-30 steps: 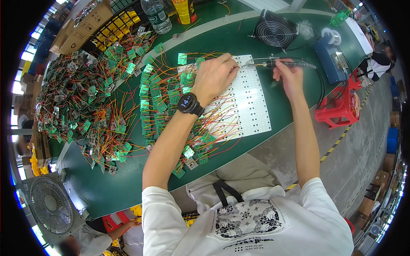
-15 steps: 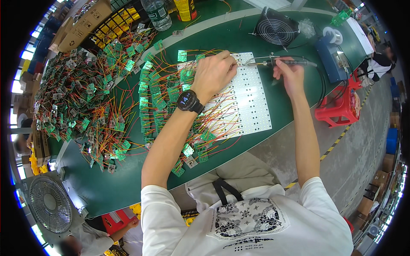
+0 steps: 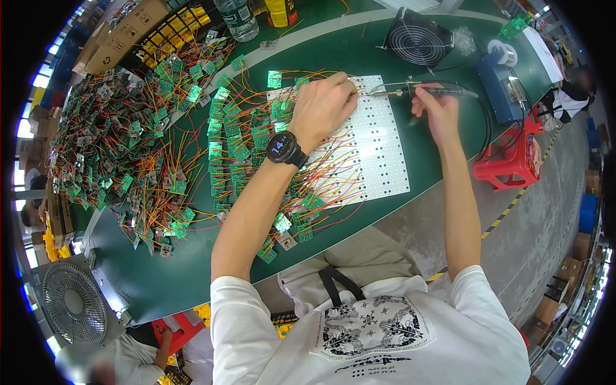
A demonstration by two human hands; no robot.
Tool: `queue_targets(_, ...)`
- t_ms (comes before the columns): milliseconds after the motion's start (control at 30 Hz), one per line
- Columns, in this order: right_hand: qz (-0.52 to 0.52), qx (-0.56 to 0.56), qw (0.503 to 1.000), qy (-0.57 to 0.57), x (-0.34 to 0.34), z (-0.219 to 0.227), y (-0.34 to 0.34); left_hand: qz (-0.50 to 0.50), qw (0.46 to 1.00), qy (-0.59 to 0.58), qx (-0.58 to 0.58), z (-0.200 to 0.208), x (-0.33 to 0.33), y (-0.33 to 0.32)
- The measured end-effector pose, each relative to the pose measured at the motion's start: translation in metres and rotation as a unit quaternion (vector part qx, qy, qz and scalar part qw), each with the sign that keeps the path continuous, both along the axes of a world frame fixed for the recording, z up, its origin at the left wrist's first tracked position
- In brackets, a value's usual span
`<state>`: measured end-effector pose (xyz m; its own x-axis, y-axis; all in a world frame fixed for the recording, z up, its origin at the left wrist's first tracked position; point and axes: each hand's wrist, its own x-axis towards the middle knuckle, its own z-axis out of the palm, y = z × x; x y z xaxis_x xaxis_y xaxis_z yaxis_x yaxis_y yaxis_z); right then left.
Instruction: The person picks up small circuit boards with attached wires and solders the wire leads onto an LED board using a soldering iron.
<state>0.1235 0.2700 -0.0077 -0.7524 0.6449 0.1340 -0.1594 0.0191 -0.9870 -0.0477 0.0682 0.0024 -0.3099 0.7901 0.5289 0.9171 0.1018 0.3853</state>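
My right hand (image 3: 439, 110) is closed round the handle of a soldering iron (image 3: 405, 92) with a thin feed tube along it. The iron's tip points left, over the far part of a white perforated circuit board panel (image 3: 385, 151). Just left of the tip, the pinched fingers of my left hand (image 3: 325, 106) rest over the panel; what they grip is hidden, though wires run toward them. Red and yellow wires (image 3: 337, 168) lie across the panel's left half, joined to small green circuit boards (image 3: 239, 147) in rows beside it.
A large heap of wired green boards (image 3: 115, 141) covers the left of the table. At the back right stand a black fan (image 3: 417, 43), a blue soldering station (image 3: 499, 86) and a solder spool (image 3: 502, 52). A bottle (image 3: 237, 19) stands at the back; a red stool (image 3: 510, 160) is to the right.
The soldering iron and my right hand have shifted very slightly to the right. My left hand keeps nearly the same place. At lower left, another person's arm and head have moved.
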Motion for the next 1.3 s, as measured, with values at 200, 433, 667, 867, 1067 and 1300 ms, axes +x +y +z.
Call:
queue_targets(200,-0.002,0.006,1.0,-0.003,0.001,0.001,0.0,0.001,1.0,0.002,0.0,-0.001,0.001,0.002)
queue_targets(433,-0.026,-0.023,0.999,0.015,0.0,0.002,-0.001,0.009,1.0,0.0,0.001,0.0,0.0,0.001)
queue_targets(667,-0.033,-0.035,0.998,0.029,0.0,0.003,0.001,0.01,1.0,0.001,-0.012,0.008,0.001,0.0)
queue_targets(867,-0.026,-0.051,0.998,0.033,-0.003,0.001,-0.002,-0.088,0.992,-0.075,0.051,0.067,-0.007,-0.012)
queue_targets(1067,-0.035,-0.058,0.997,0.04,0.0,-0.001,0.003,-0.099,0.975,-0.145,0.134,0.152,-0.017,-0.066)
queue_targets(1300,-0.028,-0.064,0.997,0.042,0.004,-0.001,0.007,0.29,0.931,-0.176,0.137,0.149,0.001,-0.183)
